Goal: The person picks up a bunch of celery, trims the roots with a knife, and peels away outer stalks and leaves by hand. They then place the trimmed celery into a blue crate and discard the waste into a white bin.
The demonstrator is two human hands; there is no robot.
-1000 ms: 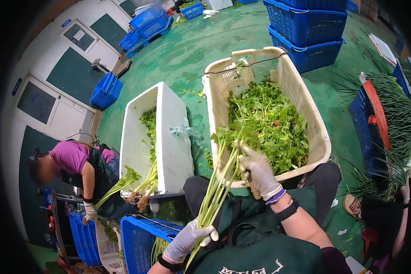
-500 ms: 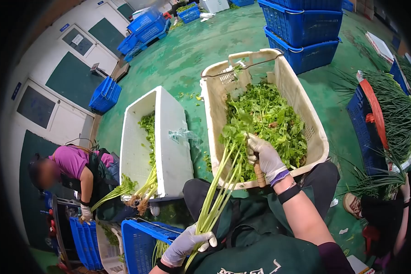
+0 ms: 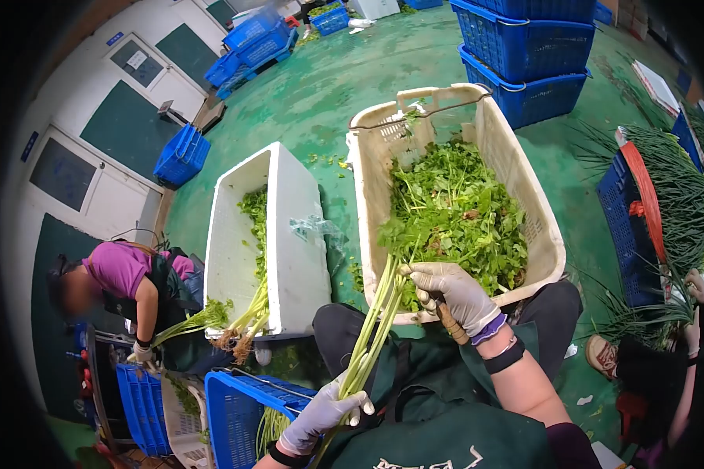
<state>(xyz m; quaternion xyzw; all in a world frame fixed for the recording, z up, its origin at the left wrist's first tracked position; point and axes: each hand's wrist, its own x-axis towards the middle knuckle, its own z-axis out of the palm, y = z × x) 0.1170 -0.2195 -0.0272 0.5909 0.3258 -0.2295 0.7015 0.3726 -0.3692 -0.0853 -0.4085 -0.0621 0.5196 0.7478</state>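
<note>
My left hand (image 3: 327,416), in a pale glove, is closed around the lower part of a bunch of celery (image 3: 377,313). The long green stalks slant up and away, with their leafy tops over the near rim of a cream plastic crate (image 3: 554,258). My gloved right hand (image 3: 452,293) is closed on a wooden-handled tool (image 3: 450,322), whose working end is hidden by the hand. Its thumb and forefinger tips are right at the stalks, just below the leaves. Loose celery leaves (image 3: 465,211) lie heaped in the crate before my knees.
Left of the crate stands a white foam box (image 3: 297,234) with rooted celery (image 3: 250,316). A blue basket (image 3: 235,414) sits beside my left arm. A person in purple (image 3: 121,270) bends at left; another person's hand (image 3: 700,288) holds green onions at right. Blue crates (image 3: 524,62) stand stacked behind.
My right hand has moved down and towards me along the celery, the tool tilting with it. The left hand keeps its hold. At right, another person's hand has come up to the green onions.
</note>
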